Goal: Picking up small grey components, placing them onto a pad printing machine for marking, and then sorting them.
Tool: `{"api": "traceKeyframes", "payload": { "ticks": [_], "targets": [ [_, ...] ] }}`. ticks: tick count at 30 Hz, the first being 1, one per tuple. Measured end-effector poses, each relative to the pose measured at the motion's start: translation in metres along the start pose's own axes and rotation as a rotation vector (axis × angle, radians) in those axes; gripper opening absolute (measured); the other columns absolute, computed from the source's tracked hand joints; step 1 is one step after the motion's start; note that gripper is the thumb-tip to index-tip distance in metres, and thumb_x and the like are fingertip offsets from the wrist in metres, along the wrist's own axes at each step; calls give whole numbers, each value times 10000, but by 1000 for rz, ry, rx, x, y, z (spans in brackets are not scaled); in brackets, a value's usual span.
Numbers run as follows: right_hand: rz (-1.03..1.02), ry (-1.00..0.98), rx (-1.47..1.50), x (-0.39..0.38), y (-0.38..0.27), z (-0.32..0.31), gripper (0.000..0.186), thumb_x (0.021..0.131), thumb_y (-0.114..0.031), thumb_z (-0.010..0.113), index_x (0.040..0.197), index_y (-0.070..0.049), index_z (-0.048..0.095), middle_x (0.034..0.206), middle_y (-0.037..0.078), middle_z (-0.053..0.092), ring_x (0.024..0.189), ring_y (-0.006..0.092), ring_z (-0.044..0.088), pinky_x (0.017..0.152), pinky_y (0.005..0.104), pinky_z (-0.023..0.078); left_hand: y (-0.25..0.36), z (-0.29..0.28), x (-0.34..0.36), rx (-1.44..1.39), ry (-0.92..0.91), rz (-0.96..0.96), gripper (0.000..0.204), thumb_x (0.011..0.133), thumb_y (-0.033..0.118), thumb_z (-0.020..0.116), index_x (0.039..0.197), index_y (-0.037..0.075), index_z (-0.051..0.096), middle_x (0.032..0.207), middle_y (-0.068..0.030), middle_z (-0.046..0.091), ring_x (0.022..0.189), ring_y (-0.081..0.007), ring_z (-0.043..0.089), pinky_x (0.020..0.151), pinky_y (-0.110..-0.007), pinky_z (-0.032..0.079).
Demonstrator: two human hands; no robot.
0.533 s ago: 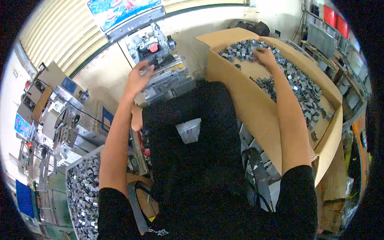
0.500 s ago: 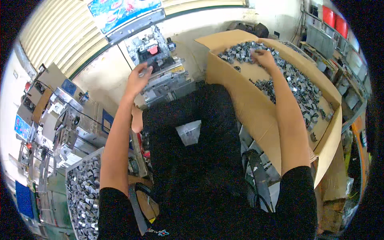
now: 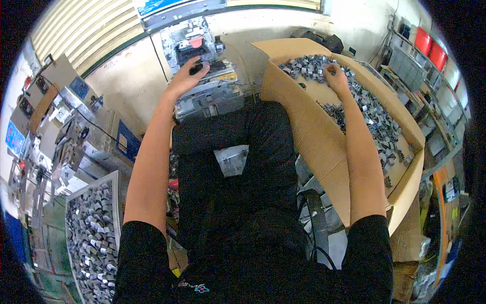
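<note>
My left hand (image 3: 186, 80) reaches up to the worn metal machine (image 3: 210, 99) ahead of me. Its thumb and fingers are curved but apart, with a dark gap between them, close to the black part of the machine below a red piece (image 3: 196, 42). Inside the big cardboard box (image 3: 304, 121) on the right, my right hand (image 3: 337, 81) is lowered onto the pile of small grey metal pieces (image 3: 373, 109). The fingers of that hand are curled together, and whatever they grip is too small to make out.
A tray (image 3: 117, 195) full of similar metal pieces (image 3: 93, 233) stands at lower left. Further machines (image 3: 66, 147) line the left side. A metal rack (image 3: 405, 68) with red containers (image 3: 430, 48) is at far right. A light grey trapezoid patch (image 3: 233, 161) shows against my black clothing.
My left hand has moved up and right, nearer the machine's middle. My right hand stays over the pile, its fingers now curled in. The whole view has shifted slightly.
</note>
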State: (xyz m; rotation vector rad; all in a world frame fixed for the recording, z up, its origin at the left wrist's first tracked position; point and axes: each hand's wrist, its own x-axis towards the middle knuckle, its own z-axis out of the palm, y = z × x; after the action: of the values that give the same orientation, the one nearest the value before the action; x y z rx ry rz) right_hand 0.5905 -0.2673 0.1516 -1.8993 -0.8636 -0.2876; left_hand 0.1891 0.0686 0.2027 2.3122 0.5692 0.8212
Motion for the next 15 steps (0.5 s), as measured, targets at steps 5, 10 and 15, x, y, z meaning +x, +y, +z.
{"api": "traceKeyframes", "payload": {
  "ticks": [5,10,15],
  "targets": [
    [76,-7,120,0,-10,10,306,888,-308,702,1110,-101,662,972,112,736,933,236,710,805,366,533,-8,-9,-4,-51,-29,-38,855,833,556,734,1435,6,476,1384,-208,571,1249,-296,572,1040,-367,445],
    [-42,160,-59,0,11,-4,309,881,-340,708,1082,-106,699,1004,108,742,919,253,714,828,363,535,-1,4,-3,39,-15,-43,817,843,536,737,1415,6,496,1379,-193,568,1188,-279,578,1038,-388,439],
    [-23,82,-66,-4,-2,-5,306,873,-367,717,1037,-109,735,988,99,749,901,251,717,840,356,536,-6,1,-2,-69,66,11,696,875,530,694,1367,56,559,1286,-178,633,978,-228,673,898,-368,517]
  ]
}}
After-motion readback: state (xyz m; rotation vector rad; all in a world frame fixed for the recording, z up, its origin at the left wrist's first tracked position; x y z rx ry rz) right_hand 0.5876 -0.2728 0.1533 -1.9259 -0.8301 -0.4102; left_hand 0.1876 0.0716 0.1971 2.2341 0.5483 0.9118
